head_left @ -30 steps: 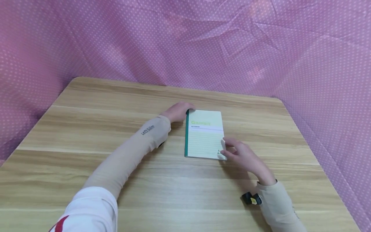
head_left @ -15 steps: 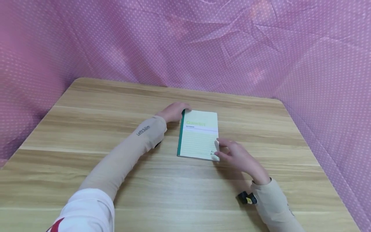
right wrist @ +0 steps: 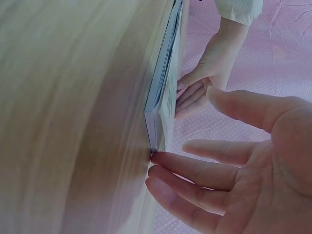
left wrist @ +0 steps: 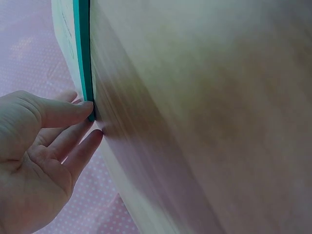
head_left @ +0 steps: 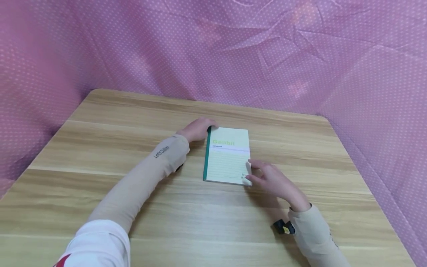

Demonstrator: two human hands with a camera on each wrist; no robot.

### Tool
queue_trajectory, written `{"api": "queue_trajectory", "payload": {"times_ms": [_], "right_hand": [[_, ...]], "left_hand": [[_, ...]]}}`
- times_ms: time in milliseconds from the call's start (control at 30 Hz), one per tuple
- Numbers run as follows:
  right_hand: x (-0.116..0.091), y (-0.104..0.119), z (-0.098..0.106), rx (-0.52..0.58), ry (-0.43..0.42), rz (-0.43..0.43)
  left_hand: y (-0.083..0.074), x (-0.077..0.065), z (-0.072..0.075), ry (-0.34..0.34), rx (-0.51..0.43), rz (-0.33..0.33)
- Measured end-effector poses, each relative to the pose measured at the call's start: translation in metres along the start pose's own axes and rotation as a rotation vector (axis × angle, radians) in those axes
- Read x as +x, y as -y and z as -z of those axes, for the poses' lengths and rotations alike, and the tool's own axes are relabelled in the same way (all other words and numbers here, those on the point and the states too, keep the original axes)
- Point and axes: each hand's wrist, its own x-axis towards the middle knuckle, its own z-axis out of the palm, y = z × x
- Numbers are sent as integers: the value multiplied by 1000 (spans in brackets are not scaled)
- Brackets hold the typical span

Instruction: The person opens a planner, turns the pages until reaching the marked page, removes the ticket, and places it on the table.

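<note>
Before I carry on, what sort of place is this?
Likely a makeshift recording booth, though I can't be sure: pink dotted cloth hangs behind and beside a wood-grain table where a notebook lies, and a small black device shows by the person's right sleeve.

Wooden table (head_left: pixel 200 222), light brown, streaked grain running roughly side to side. Fills most of the lower frame in the head view; far corners rounded, far edge sloping slightly down toward frame right. On it, about mid-frame: one closed notebook (head_left: pixel 228 157), pale cover up, green spine toward frame left.
</note>
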Motion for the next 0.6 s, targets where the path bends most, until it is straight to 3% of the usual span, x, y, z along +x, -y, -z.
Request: {"api": "queue_trajectory", "payload": {"times_ms": [333, 600], "right_hand": [[1, -2, 1, -22, 17, -6], [15, -8, 7, -121, 13, 71]], "left_hand": [[0, -5, -4, 22, 7, 14], [-12, -37, -17, 113, 138, 85]]}}
